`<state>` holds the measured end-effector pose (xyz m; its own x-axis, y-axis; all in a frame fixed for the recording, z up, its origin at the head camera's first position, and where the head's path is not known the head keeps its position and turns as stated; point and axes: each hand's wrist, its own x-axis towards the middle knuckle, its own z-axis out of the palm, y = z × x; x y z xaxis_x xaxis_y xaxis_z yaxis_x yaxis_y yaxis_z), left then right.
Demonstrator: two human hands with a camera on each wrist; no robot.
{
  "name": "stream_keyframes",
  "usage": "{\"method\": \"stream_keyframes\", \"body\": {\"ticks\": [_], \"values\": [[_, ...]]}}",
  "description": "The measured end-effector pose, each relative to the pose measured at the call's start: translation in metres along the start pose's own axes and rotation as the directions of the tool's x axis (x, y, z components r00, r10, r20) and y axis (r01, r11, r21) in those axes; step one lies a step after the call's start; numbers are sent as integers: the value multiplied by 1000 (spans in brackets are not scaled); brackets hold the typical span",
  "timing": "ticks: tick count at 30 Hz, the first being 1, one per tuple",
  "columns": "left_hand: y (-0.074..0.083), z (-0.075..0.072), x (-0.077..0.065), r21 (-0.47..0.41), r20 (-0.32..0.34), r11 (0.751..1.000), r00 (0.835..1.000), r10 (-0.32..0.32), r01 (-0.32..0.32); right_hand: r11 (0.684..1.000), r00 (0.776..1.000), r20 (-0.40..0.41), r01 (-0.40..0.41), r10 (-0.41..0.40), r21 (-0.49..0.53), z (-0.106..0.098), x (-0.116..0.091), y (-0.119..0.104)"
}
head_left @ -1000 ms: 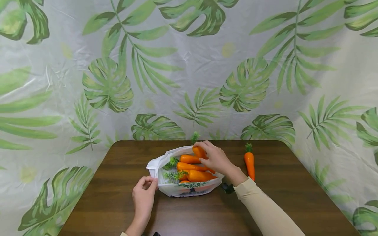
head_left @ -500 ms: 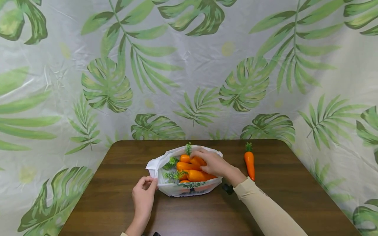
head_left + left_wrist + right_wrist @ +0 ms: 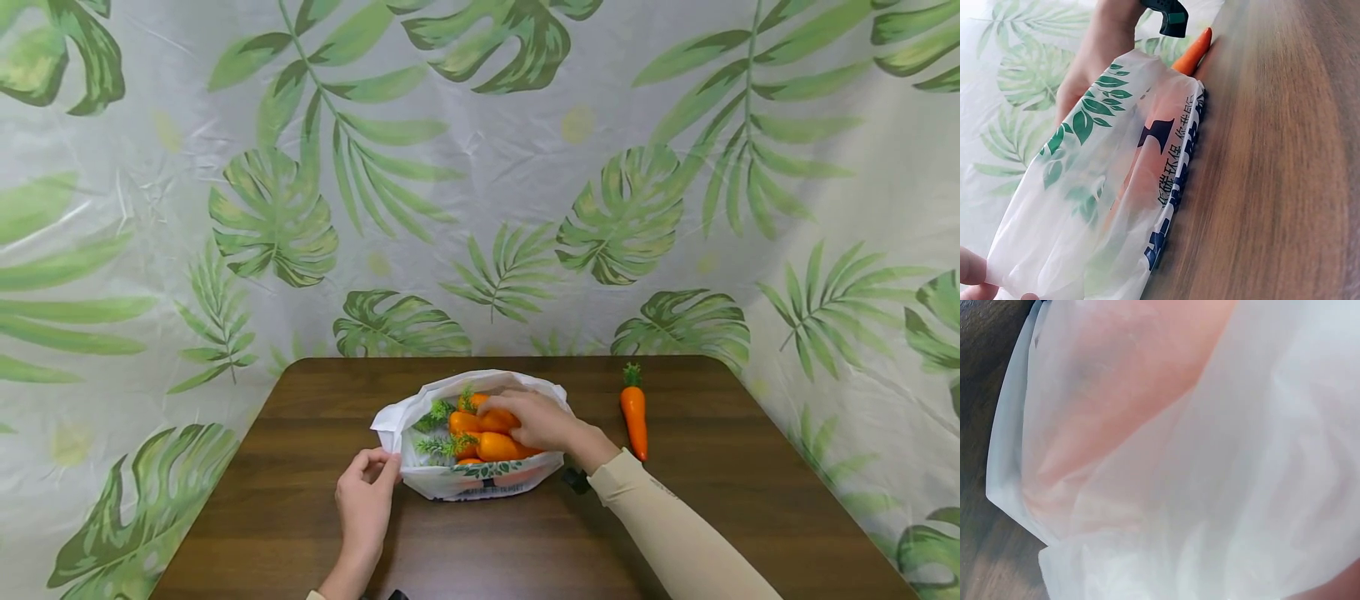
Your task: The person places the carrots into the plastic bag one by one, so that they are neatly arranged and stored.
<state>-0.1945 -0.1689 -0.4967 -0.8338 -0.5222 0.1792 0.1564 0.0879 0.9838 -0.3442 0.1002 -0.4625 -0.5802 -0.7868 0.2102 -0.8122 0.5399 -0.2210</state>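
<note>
A white plastic bag (image 3: 495, 487) with green leaf print lies on its side or sits low on the table, its mouth spread wide. Several orange carrots (image 3: 501, 447) with green tops fill it. My left hand (image 3: 363, 504) pinches the bag's left rim; in the left wrist view its fingertips (image 3: 972, 267) show at the lower corner. Inside the mouth, my right hand (image 3: 536, 419) grips a carrot (image 3: 497, 419) lying over the others; part of that carrot is hidden by the hand. The right wrist view is filled by the bag's translucent wall (image 3: 1241, 456), with orange showing through.
One more carrot (image 3: 634, 421) lies to the right of the bag on the brown wooden table (image 3: 480, 550). A leaf-patterned sheet (image 3: 480, 183) hangs behind the table's far edge. A dark wrist device (image 3: 1169, 17) sits at the right wrist.
My right hand has lowered the carrot into the bag; its green top, formerly above the bag's far rim, is now inside. The left hand has stayed at the rim.
</note>
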Motion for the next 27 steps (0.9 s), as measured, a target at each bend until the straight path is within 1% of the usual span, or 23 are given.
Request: {"method": "stream_keyframes", "body": {"ticks": [2, 4, 10, 13, 18, 21, 25, 27], "values": [[-6, 0, 2, -4, -2, 1000, 1000, 3, -3, 1000, 1000, 5, -9, 9, 13, 1, 0, 0], [-8, 0, 2, -6, -3, 1000, 1000, 10, -10, 999, 1000, 9, -28, 28, 22, 2, -1, 0], [-7, 0, 2, -19, -1, 999, 1000, 28, -28, 995, 997, -4, -81, 82, 53, 2, 0, -1], [-8, -1, 2, -24, 2, 999, 1000, 22, -22, 992, 995, -6, -103, 104, 66, 2, -1, -1], [-7, -1, 1, -15, 3, 1000, 1000, -5, 5, 988, 991, -9, -132, 133, 75, -3, -5, -4], [0, -1, -2, -3, 3, 1000, 1000, -9, 9, 987, 990, -24, -136, 139, 82, -8, -7, -8], [17, -1, -8, 11, 5, 1000, 1000, 4, -4, 983, 987, -54, -142, 149, 115, -16, -9, -12], [21, -1, -9, 9, 10, 1000, 1000, 15, -15, 980, 984, -73, -152, 162, 127, -21, -10, -14]]}}
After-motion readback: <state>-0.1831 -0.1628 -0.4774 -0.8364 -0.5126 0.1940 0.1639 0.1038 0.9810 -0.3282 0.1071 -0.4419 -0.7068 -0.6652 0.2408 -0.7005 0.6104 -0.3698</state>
